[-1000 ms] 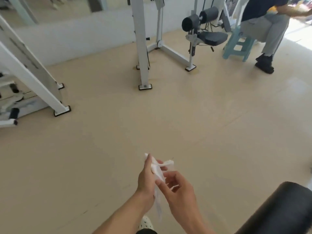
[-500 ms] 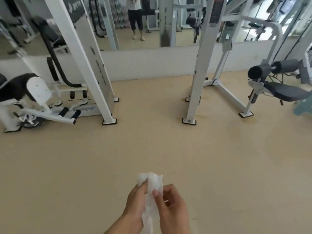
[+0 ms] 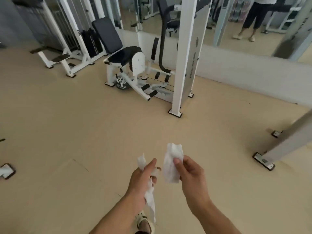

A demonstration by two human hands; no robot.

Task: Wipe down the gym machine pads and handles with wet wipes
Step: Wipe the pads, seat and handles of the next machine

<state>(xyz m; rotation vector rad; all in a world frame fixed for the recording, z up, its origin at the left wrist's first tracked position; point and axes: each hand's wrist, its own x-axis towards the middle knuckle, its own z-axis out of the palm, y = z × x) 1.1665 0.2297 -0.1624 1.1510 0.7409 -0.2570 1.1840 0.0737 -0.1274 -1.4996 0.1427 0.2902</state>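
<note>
Wipes now parted, one bundle half a second ago: left hand (image 3: 143,179) fingers clamped on crumpled wipe (image 3: 149,195), right hand (image 3: 190,173) pinching folded wipe (image 3: 172,164), well short of seated machine (image 3: 128,56); wiping next.

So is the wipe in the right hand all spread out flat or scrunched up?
Scrunched. The right hand pinches the wipe as a crumpled, folded strip, not a flat sheet.

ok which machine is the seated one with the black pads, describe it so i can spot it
Find the tall white upright post mid-room before the mirror wall. Just left of it sits a low white machine. Unlike the weight-stack frames further left, it has a tilted black backrest and black seat pad.
</note>
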